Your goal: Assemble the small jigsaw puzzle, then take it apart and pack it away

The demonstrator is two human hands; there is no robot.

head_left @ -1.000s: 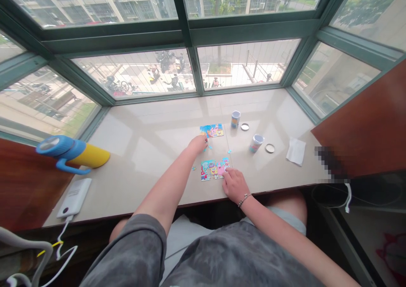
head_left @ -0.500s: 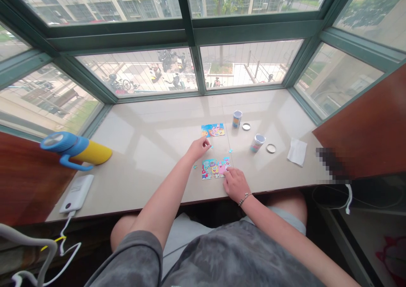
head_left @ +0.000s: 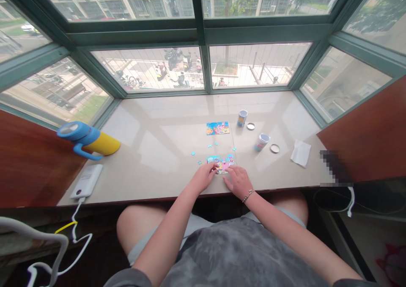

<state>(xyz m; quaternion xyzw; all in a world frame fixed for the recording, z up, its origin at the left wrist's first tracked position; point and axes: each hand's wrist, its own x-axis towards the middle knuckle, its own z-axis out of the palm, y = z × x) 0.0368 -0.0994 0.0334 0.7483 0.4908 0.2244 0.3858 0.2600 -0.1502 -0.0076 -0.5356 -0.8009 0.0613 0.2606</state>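
Note:
A cartoon jigsaw puzzle lies flat near the table's front edge, its lower left part covered by my fingers. My left hand is bent over that side with thumb and fingertips drawn together. Whatever is between them is too small to make out. At the lower right edge, my right hand rests with fingers apart, its fingertips touching the puzzle. Loose blue puzzle pieces lie around it, among them one to the left and one above its right corner. Farther back is a second, rectangular puzzle.
Two small cans stand to the right, with ring-shaped lids beside them. A white tissue lies farther right. At left are a yellow and blue bottle and a white power bank with a cable.
My left hand has come back from the loose pieces between the two puzzles to the near puzzle's lower left. My right hand stays at its right side, fingers more spread. The view has shifted slightly.

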